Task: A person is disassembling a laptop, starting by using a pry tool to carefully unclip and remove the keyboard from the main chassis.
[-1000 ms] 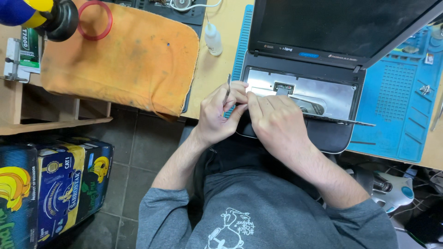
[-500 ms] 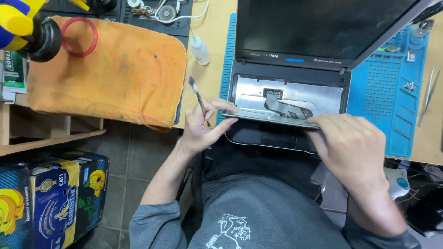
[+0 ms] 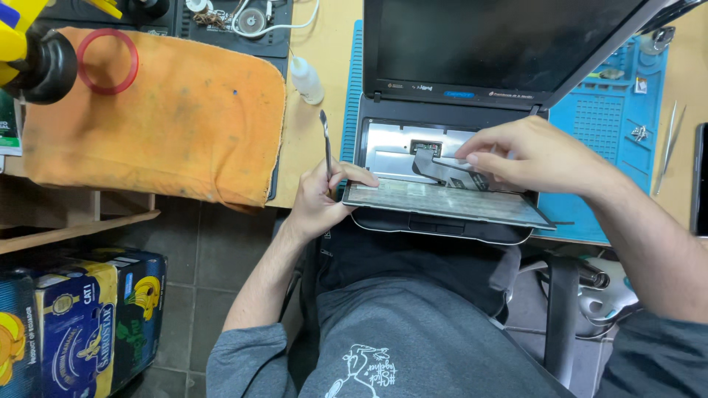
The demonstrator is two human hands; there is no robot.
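Laptop screen top centre, tilted back, dark and blank, black bezel with a small blue label at its lower edge; cardboard boxes bottom left on the floor, stacked side by side, blue and yellow with banana pictures; green-and-white package at left edge, mostly cut off; black phone screen at right edge, dark.

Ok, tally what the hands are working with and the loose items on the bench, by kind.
Laptop: 1
Lifted keyboard: 1
Ribbon cable: 1
Metal pry tool, in left hand: 1
Orange cloth: 1
Small white bottle: 1
Red ring: 1
Tweezers: 1
Total: 8
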